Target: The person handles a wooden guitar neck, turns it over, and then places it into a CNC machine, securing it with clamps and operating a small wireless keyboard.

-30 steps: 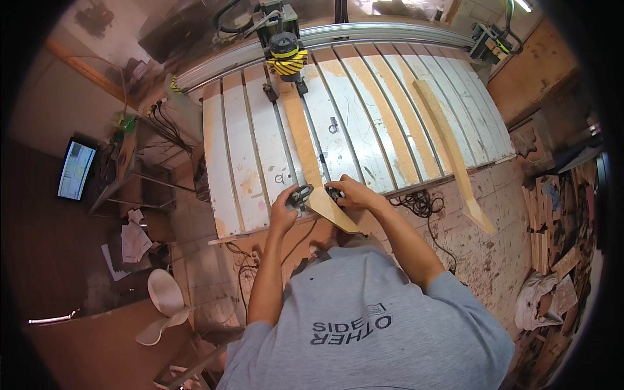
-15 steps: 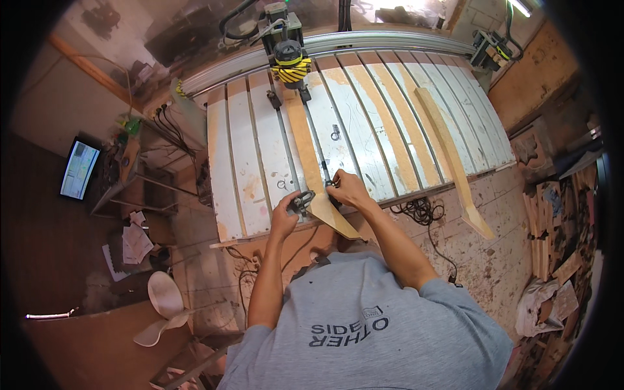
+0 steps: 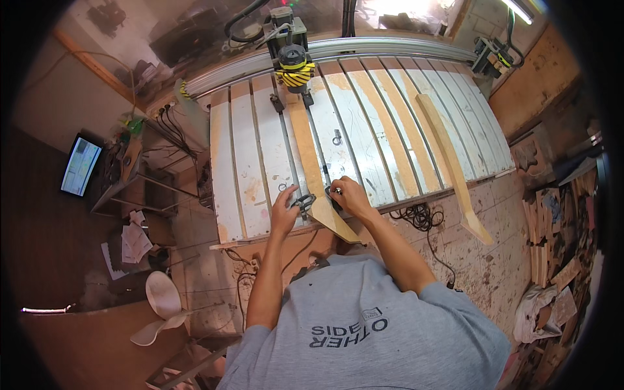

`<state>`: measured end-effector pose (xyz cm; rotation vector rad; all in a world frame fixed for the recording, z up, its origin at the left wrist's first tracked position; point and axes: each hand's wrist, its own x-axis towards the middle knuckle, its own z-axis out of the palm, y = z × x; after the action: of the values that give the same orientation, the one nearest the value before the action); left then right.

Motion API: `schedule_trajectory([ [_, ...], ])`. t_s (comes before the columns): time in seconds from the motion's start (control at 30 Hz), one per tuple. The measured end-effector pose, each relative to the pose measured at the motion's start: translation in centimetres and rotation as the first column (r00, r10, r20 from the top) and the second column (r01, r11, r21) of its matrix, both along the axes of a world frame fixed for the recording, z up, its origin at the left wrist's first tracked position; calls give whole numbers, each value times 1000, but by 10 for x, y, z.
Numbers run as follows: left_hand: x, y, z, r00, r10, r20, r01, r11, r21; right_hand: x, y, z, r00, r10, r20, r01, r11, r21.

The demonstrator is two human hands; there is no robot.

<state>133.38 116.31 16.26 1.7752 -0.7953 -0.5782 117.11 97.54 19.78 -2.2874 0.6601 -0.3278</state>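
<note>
Right hand [image 3: 350, 196] half-hiding black clamp [image 3: 330, 193], spindle [image 3: 294, 70] overlapping board [image 3: 305, 146]

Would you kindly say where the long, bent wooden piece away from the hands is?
In the head view, the wooden piece lies on the right side of the slotted table, right of the right hand, its angled end past the near edge.

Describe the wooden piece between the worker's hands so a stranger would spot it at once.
Find the large slotted table, with a yellow-striped machine head over its far part. At the near edge, below that head in the picture, a wooden piece juts out, its end slanted. Unlike the similar piece farther right, it lies between the left hand and the right hand.
</note>
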Motion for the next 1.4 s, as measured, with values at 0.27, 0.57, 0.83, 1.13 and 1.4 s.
schedule_trajectory([
  [0.27,-16,-81,41,757,-457,466,318,882,348,-14,-4,-19,990,-18,142,16,1000,16],
  [0.57,-12,-126,25,490,-705,512,263,680,684,-18,-1,-14,971,-15,239,15,1000,2],
  [0.83,-7,-138,43,538,-755,376,361,609,706,-18,0,-1,949,-116,294,72,985,155],
  [1.13,3,-132,66,581,-762,284,487,606,629,-8,8,-2,936,-106,334,66,989,128],
  [1.4,19,-119,70,702,-685,193,550,694,464,-8,6,-10,990,-7,140,1,999,42],
])
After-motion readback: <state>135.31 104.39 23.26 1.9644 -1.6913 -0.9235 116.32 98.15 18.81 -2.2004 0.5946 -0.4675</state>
